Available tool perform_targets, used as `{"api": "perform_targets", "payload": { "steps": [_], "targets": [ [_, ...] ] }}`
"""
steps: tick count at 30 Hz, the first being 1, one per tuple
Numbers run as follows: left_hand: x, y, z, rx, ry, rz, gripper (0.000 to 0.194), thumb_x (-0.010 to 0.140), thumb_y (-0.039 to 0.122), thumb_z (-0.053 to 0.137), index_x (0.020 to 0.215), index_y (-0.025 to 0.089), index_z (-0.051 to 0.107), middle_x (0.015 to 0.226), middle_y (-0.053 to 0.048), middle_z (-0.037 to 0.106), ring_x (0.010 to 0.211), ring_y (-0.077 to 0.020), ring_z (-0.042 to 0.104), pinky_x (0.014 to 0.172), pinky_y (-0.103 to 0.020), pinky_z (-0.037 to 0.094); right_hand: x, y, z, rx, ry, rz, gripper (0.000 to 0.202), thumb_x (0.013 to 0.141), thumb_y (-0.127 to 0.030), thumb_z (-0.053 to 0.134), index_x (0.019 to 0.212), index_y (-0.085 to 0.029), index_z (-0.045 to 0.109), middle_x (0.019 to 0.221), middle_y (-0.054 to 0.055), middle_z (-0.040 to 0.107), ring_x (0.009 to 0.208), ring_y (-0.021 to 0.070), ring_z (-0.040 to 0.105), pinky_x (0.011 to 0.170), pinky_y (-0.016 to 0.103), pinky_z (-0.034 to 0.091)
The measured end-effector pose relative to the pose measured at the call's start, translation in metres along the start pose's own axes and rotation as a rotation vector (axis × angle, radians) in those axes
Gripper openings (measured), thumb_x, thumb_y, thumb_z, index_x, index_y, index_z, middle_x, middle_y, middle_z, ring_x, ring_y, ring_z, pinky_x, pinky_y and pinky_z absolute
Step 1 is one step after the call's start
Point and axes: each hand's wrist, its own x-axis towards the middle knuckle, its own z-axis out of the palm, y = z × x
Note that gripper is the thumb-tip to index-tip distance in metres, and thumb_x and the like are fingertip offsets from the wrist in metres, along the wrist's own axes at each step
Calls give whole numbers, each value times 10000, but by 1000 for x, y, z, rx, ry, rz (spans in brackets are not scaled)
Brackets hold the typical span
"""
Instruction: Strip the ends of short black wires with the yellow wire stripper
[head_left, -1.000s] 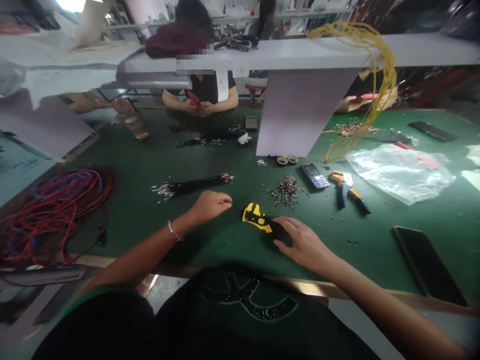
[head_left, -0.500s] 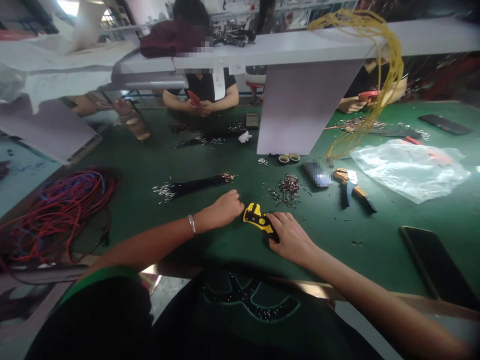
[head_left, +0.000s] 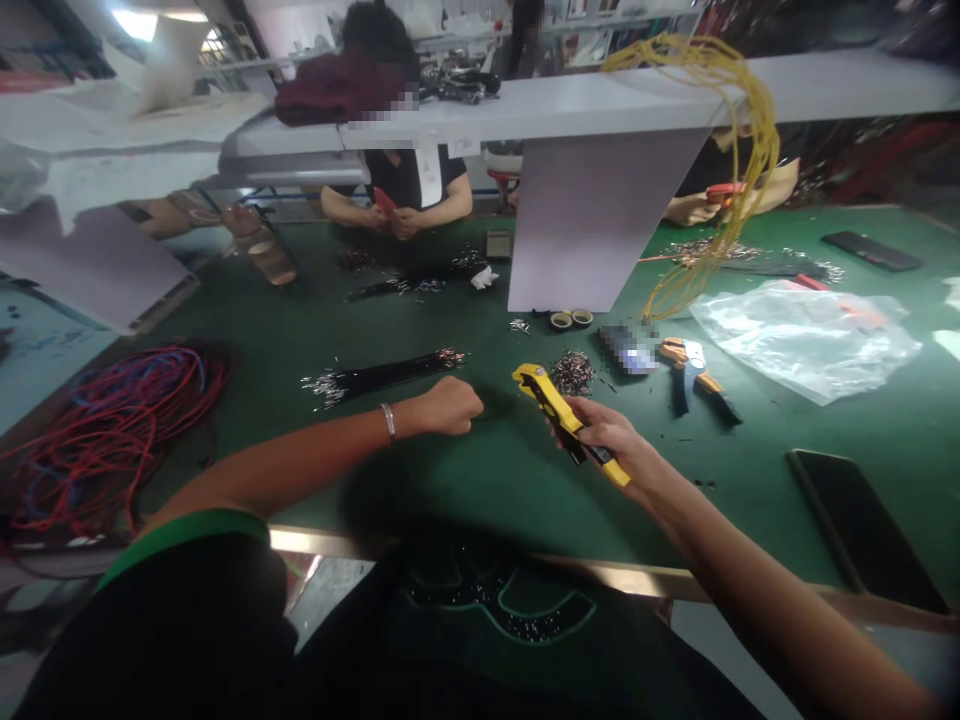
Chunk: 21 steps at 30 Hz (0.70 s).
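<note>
My right hand (head_left: pixel 611 432) grips a yellow-and-black wire stripper (head_left: pixel 559 408), its head raised toward the upper left and one handle end showing by my wrist. My left hand (head_left: pixel 452 405) is closed in a fist just in front of a bundle of black wires (head_left: pixel 382 375); whatever its fingers may hold is hidden. The wires have pale metal ends on the left and coppery ends on the right. Behind the wire stripper's head lies a heap of small metal terminals (head_left: pixel 573 373).
Red and blue cables (head_left: pixel 127 430) lie coiled at left. On the right are orange-and-blue pliers (head_left: pixel 694 378), a clear plastic bag (head_left: pixel 806 340) and a dark phone (head_left: pixel 862 525). A white upright panel (head_left: pixel 570 220) supports the shelf; yellow wires (head_left: pixel 761 130) hang from it. Two co-workers sit opposite.
My right hand has lifted and turned the wire stripper, so its long side and handle now show. My left fist has stayed nearly in place, now farther from the tool.
</note>
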Motion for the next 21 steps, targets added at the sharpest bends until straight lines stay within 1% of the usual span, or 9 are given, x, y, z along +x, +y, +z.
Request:
{"api": "perform_targets", "payload": {
  "steps": [3, 5, 9, 13, 15, 18, 21],
  "targets": [
    [-1, -3, 1, -134, 14, -92, 143, 610, 114, 558, 610, 187, 681, 630, -63, 670, 594, -180, 580, 532, -280, 295, 1, -2, 6, 158, -7, -51, 495, 619, -238, 469, 1087, -137, 590, 1016, 125, 663, 787, 236, 622, 740, 400, 514],
    [-4, -5, 2, -187, 33, -124, 148, 610, 135, 563, 642, 197, 693, 648, -38, 679, 606, -170, 587, 535, -269, 296, 5, 2, 10, 200, 15, -72, 469, 616, -232, 450, 1060, -150, 576, 1004, 128, 667, 777, 239, 620, 738, 416, 512],
    [-7, -10, 3, -207, 43, -144, 165, 623, 168, 557, 692, 210, 700, 658, 4, 683, 603, -145, 584, 515, -250, 279, 20, 14, 14, 223, 80, -70, 434, 571, -191, 443, 989, -162, 558, 1002, 129, 676, 776, 239, 613, 702, 411, 510],
    [-9, -10, 0, -185, 56, -145, 179, 652, 167, 526, 693, 212, 695, 633, -5, 670, 627, -158, 581, 518, -257, 268, 32, 23, 16, 302, 111, -36, 413, 531, -141, 484, 938, -161, 554, 1012, 115, 684, 726, 206, 604, 639, 362, 495],
    [-10, -5, -3, -135, 72, -106, 175, 687, 171, 522, 707, 203, 693, 626, -30, 664, 632, -175, 582, 520, -267, 276, 35, 25, 17, 313, 121, -35, 407, 518, -124, 507, 920, -167, 554, 1013, 98, 685, 680, 185, 592, 609, 342, 485],
    [-7, 8, -8, 30, 114, 54, 177, 733, 119, 504, 714, 161, 675, 604, -87, 647, 619, -202, 586, 515, -294, 290, 36, 27, 18, 321, 131, -43, 403, 500, -115, 521, 898, -174, 552, 1013, 86, 687, 650, 170, 578, 587, 327, 474],
    [2, 19, -11, 96, 57, 201, 186, 693, 24, 513, 658, 150, 645, 563, -92, 635, 581, -190, 592, 514, -302, 293, 35, 29, 17, 345, 126, -46, 400, 501, -115, 526, 896, -173, 552, 1018, 89, 691, 647, 168, 581, 584, 324, 476]
  ]
}}
